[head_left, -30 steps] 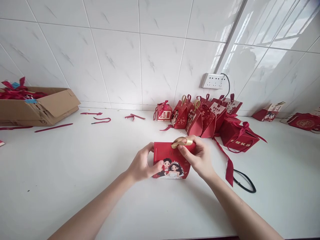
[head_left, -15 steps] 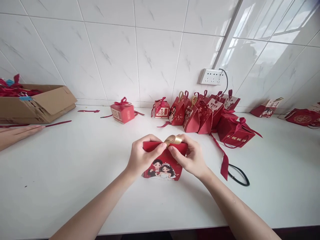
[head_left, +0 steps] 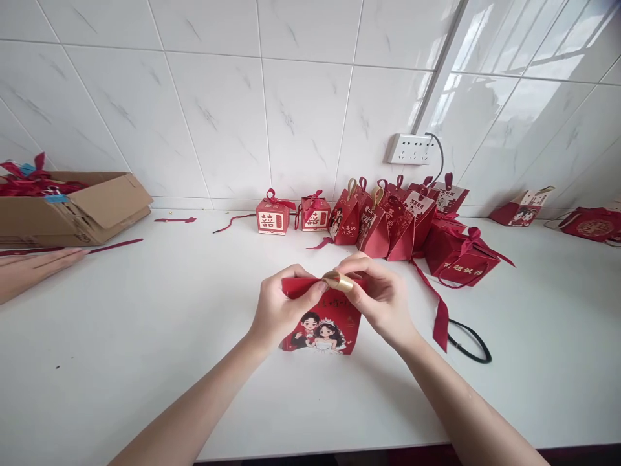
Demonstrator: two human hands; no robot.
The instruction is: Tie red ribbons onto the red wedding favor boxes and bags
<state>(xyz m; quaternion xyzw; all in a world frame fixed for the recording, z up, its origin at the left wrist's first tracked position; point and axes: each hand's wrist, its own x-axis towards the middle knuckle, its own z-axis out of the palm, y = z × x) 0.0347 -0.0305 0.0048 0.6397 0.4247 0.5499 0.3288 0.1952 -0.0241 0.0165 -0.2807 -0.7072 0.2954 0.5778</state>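
A red gift box (head_left: pixel 324 327) with a cartoon bride and groom on its front stands on the white table. My left hand (head_left: pixel 286 304) is closed on the box's top left edge, its thumb pressing at the base of a gold ribbon loop (head_left: pixel 338 281). At the top right, my right hand (head_left: pixel 381 298) pinches the ribbon between thumb and fingers. The loop sticks up over the box's top edge. My fingers behind the box are hidden.
Several red gift boxes (head_left: pixel 398 226) stand together near the tiled wall, with two small square boxes (head_left: pixel 272 219) to their left. A cardboard carton (head_left: pixel 104 202) holds red ribbons. Another person's hand (head_left: pixel 41 268) rests at the left. A black cord loop (head_left: pixel 478 346) lies right.
The small square box at the back has shifted right, beside the other one. My right hand has moved from the box's top edge onto the gold ribbon, and the loop has changed shape.
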